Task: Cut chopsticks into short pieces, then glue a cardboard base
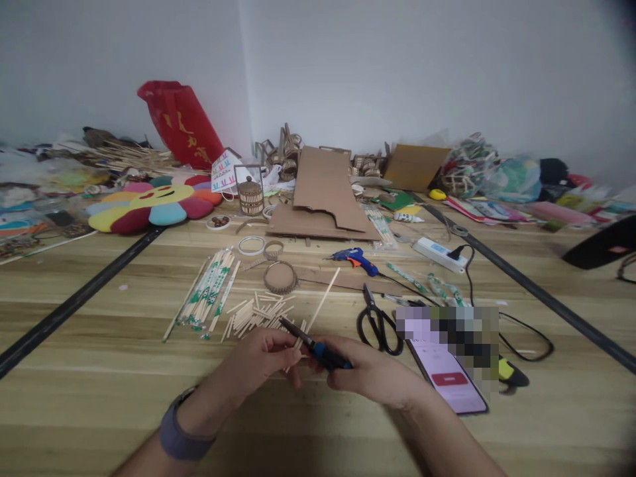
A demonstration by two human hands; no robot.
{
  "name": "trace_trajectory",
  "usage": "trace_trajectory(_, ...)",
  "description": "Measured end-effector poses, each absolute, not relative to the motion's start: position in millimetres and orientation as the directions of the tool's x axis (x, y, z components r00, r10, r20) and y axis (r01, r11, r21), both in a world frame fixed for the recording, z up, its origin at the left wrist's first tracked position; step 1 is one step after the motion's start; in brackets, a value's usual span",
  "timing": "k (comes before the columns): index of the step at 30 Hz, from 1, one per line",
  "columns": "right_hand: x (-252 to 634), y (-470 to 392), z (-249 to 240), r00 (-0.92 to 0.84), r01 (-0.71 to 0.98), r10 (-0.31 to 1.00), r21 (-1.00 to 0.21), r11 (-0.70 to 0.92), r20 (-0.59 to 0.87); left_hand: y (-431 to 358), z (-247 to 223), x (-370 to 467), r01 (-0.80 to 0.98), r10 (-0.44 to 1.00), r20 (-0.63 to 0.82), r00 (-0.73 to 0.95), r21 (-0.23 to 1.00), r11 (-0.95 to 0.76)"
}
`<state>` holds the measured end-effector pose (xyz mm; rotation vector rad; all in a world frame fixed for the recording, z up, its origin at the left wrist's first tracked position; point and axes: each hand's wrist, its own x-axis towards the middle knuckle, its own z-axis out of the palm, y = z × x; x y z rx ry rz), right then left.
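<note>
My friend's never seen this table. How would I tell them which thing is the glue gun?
Find the big brown cardboard toward the back of the wooden table. Just in front of it, a bit to the right, lies the glue gun, nose pointing left. It's blue with an orange trigger, but the scissors nearby are all dark.

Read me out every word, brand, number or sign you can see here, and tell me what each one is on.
"力", probably: middle of the gold characters on the red bag; the others I can't make out.
Colored lettering on the small white box: too small to read.
Green print on the wrapped chopsticks: too small.
Phone screen and red button: blurred.
Nothing else is legible.
</note>
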<state>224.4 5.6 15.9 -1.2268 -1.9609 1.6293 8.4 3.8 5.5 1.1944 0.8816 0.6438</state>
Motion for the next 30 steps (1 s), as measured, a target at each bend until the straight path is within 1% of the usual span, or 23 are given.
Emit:
trace_trajectory(8, 223, 5, 14, -0.598, 0.397, 0.756, -0.918, -0.009, -0.265, 5, 6, 7, 0.027, 0.817, -0.220, 0.533, 0.970, 0.243)
trace_trajectory(11, 220, 5, 13, -0.606, 0.385, 0.764, -0.922, 0.040, -0.220, 5, 6, 8, 0.045, 0.823, -0.223, 0.523, 0.971, 0.234)
trace_trajectory(17, 215, 4, 10, -0.568, 0.449, 0.812, -0.876, 0.174, -0.130, 5, 5, 7, 0.087, 0.846, -0.219, 0.487, 0.975, 0.202)
trace_trajectory(20, 212, 3, 9, -0.549, 0.469, 0.830, -0.857, 0.212, -0.096, 6, 4, 5, 0.114, 0.846, -0.209, 0.490, 0.978, 0.175)
trace_trajectory(23, 209, 2, 10, -0.533, 0.485, 0.841, -0.847, 0.216, -0.091, 8, 0, 4, 0.114, 0.844, -0.196, 0.500, 0.980, 0.160)
trace_trajectory(26, 208, 2, 10, -0.518, 0.487, 0.848, -0.853, 0.186, -0.112, 9, -3, 4, 0.071, 0.864, -0.169, 0.474, 0.986, 0.153)
trace_trajectory(30, 213, 5, 11, -0.536, 0.433, 0.830, -0.894, 0.117, -0.151, 9, -1, 5, 0.060, 0.873, -0.122, 0.473, 0.993, 0.106)
